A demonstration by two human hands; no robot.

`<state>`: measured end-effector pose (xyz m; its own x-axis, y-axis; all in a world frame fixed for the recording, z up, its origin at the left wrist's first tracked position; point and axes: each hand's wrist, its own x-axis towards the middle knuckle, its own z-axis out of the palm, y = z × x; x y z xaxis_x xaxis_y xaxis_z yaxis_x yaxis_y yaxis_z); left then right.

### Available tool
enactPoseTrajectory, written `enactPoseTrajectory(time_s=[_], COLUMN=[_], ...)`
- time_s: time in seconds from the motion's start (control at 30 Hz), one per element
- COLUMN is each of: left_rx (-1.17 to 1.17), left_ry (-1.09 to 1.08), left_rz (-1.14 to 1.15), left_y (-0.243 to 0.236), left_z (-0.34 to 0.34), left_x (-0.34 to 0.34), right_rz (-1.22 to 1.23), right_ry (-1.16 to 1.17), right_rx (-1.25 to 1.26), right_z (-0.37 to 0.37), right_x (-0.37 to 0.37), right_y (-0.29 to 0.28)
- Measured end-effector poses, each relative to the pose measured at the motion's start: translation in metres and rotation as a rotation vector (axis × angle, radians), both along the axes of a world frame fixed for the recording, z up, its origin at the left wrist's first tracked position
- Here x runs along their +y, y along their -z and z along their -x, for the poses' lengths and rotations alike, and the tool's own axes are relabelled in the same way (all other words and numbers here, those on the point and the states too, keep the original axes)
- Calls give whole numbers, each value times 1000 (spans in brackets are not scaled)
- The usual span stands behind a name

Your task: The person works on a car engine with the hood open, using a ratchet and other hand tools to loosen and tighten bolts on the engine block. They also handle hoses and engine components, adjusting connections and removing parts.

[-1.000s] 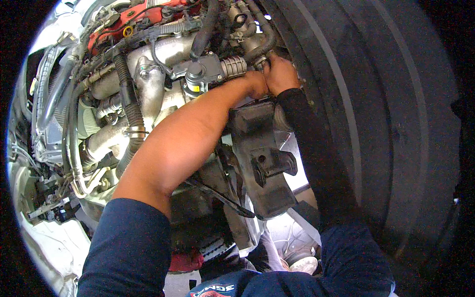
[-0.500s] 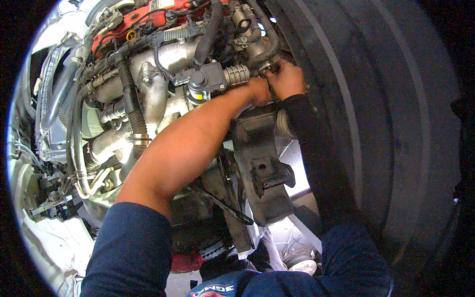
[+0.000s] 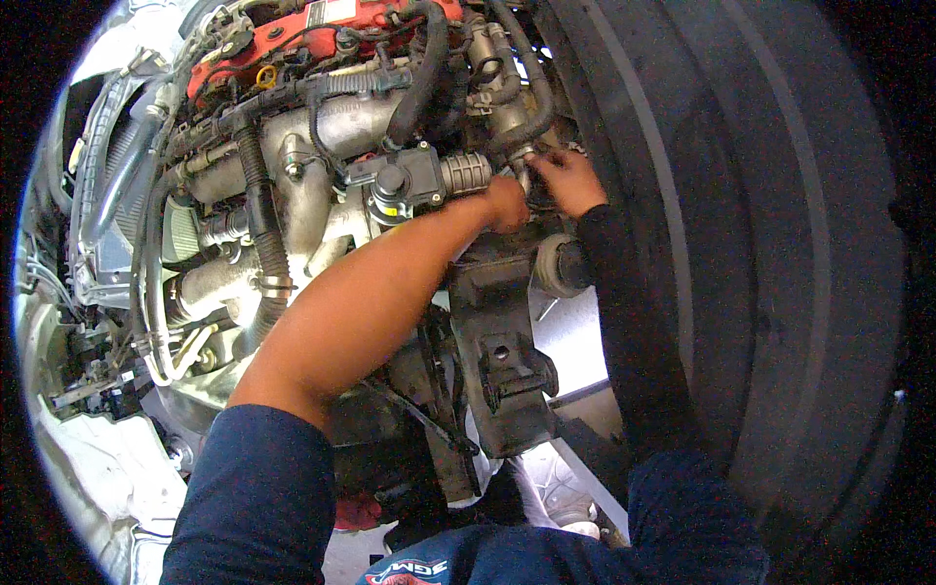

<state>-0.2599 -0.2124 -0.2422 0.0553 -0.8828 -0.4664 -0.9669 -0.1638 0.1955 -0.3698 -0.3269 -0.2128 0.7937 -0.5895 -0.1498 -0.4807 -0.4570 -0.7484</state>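
My left hand (image 3: pixel 508 203) is closed around a short silvery metal pipe (image 3: pixel 523 175), its fingers partly hidden behind the hand. Opposite it, my right hand (image 3: pixel 572 182) has its fingers stretched out and apart, their tips at the top of the pipe. A curved black hose (image 3: pixel 539 107) comes down to the same spot from above. Just left of my left hand is a ribbed grey duct end (image 3: pixel 466 175), joined to a black actuator housing (image 3: pixel 408 180). Below both hands stands a dark metal mount bracket (image 3: pixel 499 336).
The engine's red cover (image 3: pixel 317 27) lies at the far left, with silvery intake pipes (image 3: pixel 302 185) and a corrugated hose (image 3: pixel 257 195) in front. A large dark ribbed panel (image 3: pixel 751 244) walls off the right side. A round rubber bushing (image 3: pixel 561 266) sits beside the bracket.
My right hand has drawn slightly down and right, and its fingers have spread from a tighter grip. My left hand is a little lower, and more of the metal pipe shows between the hands.
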Motion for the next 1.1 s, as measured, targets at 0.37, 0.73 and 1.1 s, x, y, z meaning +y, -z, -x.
enactPoseTrajectory(time_s=[0.37,0.73,1.1], left_rx=[287,881,-145], left_ry=[-662,-641,-749], left_rz=[161,97,567], left_y=[-11,-186,-204], left_z=[7,15,44], left_x=[18,114,235], right_rz=[-1193,-1280,-1246], right_ry=[54,110,-75], right_rx=[-71,-112,-150], right_z=[13,6,10], right_x=[-51,-35,-38], right_y=[95,138,135])
